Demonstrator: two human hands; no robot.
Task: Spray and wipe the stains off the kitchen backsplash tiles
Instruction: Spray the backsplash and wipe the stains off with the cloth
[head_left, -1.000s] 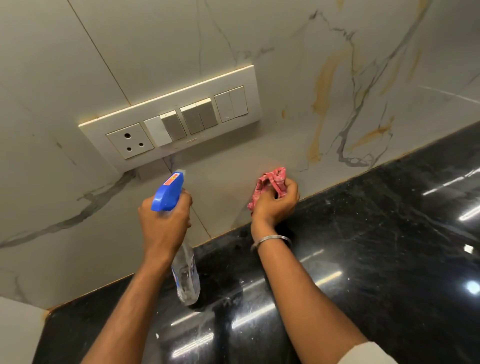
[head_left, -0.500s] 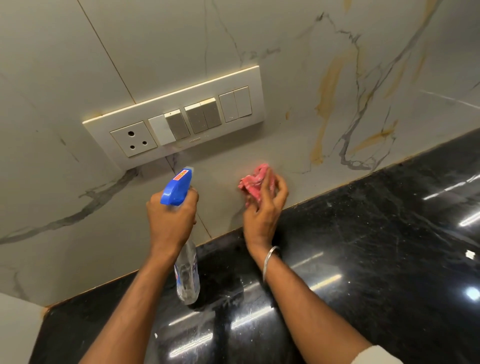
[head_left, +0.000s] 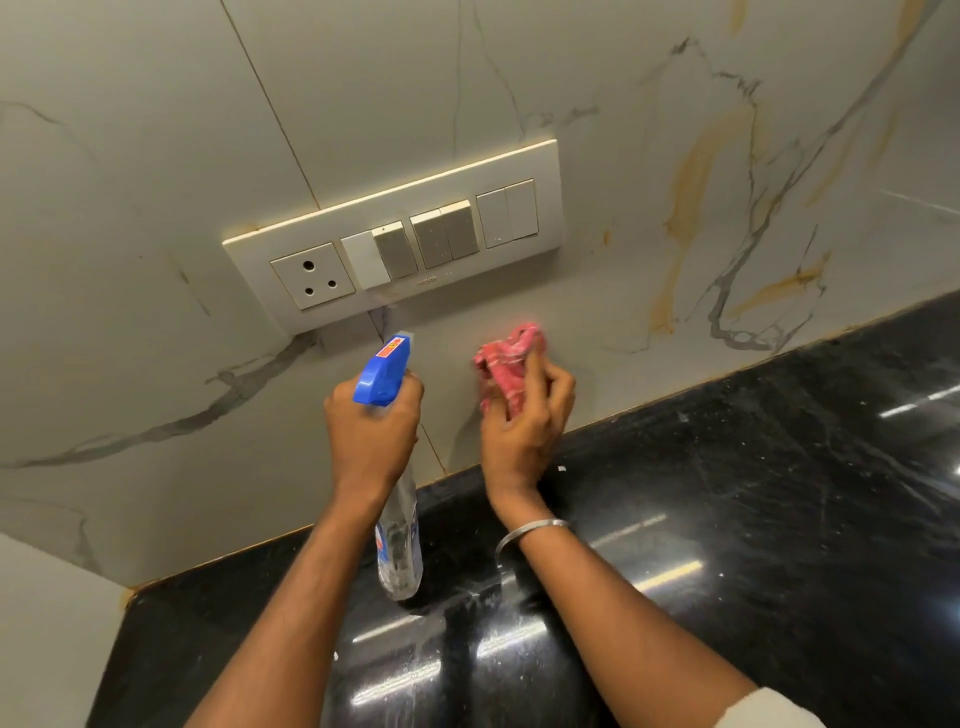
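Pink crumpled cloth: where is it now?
Head view, centre: the pink cloth, gripped by the right hand, presses the white marble tile below the cream switch plate.

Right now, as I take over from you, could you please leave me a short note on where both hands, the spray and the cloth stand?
Left hand grips the spray bottle at its neck, with the blue nozzle aimed at the backsplash tiles just below the switch panel.
Right hand holds the bunched pink cloth against the tile, right of the bottle and low near the black counter.
Done: how much has been wiped cannot be told from this view.
Left: the yellow-brown streaks further right may be stains or veining, so check them. Probably best to keep spray off the socket.
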